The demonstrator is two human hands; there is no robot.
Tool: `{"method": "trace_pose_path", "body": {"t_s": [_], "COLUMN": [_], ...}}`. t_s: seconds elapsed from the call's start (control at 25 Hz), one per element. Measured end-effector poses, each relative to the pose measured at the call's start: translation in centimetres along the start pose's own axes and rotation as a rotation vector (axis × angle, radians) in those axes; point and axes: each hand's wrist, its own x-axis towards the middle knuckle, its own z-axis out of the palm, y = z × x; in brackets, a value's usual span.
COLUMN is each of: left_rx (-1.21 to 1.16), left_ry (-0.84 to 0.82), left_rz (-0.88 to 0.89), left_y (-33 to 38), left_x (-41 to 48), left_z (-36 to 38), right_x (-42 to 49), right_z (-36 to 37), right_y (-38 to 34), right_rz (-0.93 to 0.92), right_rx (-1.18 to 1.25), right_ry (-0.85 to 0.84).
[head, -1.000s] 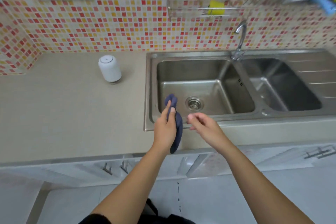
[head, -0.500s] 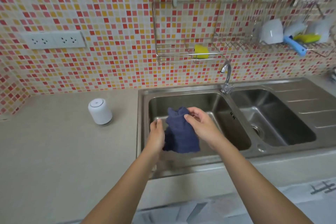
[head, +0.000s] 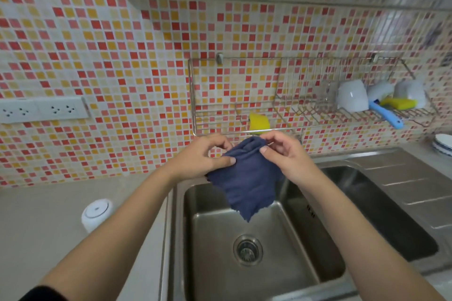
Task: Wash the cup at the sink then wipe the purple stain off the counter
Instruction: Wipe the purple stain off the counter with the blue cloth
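Right above the left basin of the sink (head: 269, 276), both hands hold a dark blue cloth (head: 244, 183) up by its top edge. The left hand (head: 203, 156) pinches one corner, the right hand (head: 283, 154) pinches the other, and the rest hangs towards the drain (head: 247, 250). Up behind the sink, a white cup (head: 352, 99) lies tipped in the wire rack (head: 305, 115). Left of the sink, the counter (head: 49, 227) carries a small white canister (head: 96, 212).

We lose the tap behind the cloth (head: 244, 183) and right hand (head: 286, 154), plates (head: 444, 144) cut off at 3 o'clock, socket strip (head: 36, 110) clipped at 9 o'clock, rack (head: 318, 115) cups blurred at 2 o'clock
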Motion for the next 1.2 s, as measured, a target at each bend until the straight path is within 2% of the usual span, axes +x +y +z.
{"method": "trace_pose_path", "body": {"t_s": [0.16,0.32,0.48,0.6,0.68,0.76,0.84,1.0,1.08,1.2], "left_rx": [0.205,0.449,0.513,0.604,0.700,0.798,0.874,0.865,0.847,0.836], "left_ry": [0.200,0.322,0.281,0.152,0.059,0.037,0.050,-0.011,-0.066,0.131], "left_rz": [0.078,0.036,-0.149,-0.343,-0.446,-0.503,-0.518,-0.635,-0.680,-0.645], "left_y": [3.0,4.9,2.9,-0.7,-3.4,-5.6,-7.2,-7.8,-7.9,-6.7], "left_x": [5.5,10.8,14.9,17.7,19.1,19.9,19.9,19.1,18.2,16.8], "left_z": [-5.4,-9.8,-10.8,-9.6,-7.7,-5.6,-3.9,-1.7,-0.8,-1.6], "right_x": [6.0,12.9,17.9,20.6,21.8,22.6,23.0,23.6,23.0,21.8], "right_z": [-2.0,-3.3,-3.6,-2.7,-2.0,-1.5,-1.3,-1.1,-0.9,-1.0], "right_y": [-1.3,-2.7,-0.3,3.4,5.9,7.7,8.6,9.0,8.6,7.0], "right_rz": [-0.072,-0.106,-0.046,0.081,0.117,0.087,0.022,-0.003,0.044,0.063], "right_rx": [0.096,0.059,0.023,-0.140,-0.397,-0.688,-0.838,-1.120,-1.144,-0.950], "right_ry": [0.139,0.160,0.143,0.161,0.118,0.063,0.007,-0.381,-0.445,-0.318]}}
